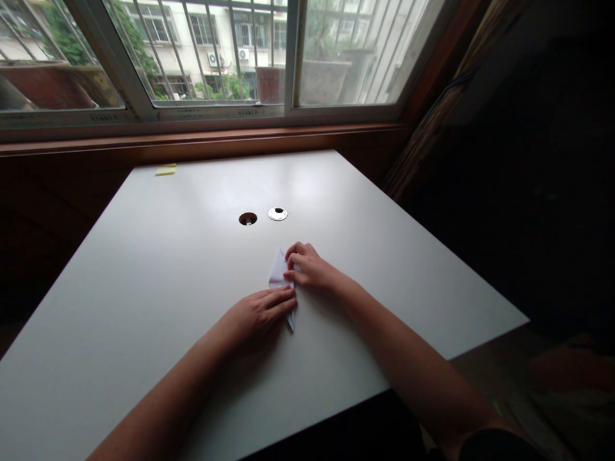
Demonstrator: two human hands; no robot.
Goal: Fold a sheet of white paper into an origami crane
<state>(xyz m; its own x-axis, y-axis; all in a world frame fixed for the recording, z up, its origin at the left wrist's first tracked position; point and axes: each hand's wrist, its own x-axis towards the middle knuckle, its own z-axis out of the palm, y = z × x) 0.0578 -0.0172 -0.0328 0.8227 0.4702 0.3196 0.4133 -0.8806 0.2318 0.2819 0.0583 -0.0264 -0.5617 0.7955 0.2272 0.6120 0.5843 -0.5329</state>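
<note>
A small piece of folded white paper [278, 269] lies on the white table, with one narrow tip pointing toward me and another pointing away. My left hand [262, 308] rests across its lower part, fingers stretched out and pressing it down. On the paper's right edge, my right hand [305, 265] has its fingers curled in, thumb and fingertips closed on the paper. Part of the paper is hidden beneath both hands, so its full folded shape does not show.
The white table [144, 275] has a round cable hole [248, 219] beyond the paper, with a round metal-coloured cover [277, 214] beside it. A yellow strip [166, 169] lies near the far left corner. A barred window [206, 57] stands behind the table.
</note>
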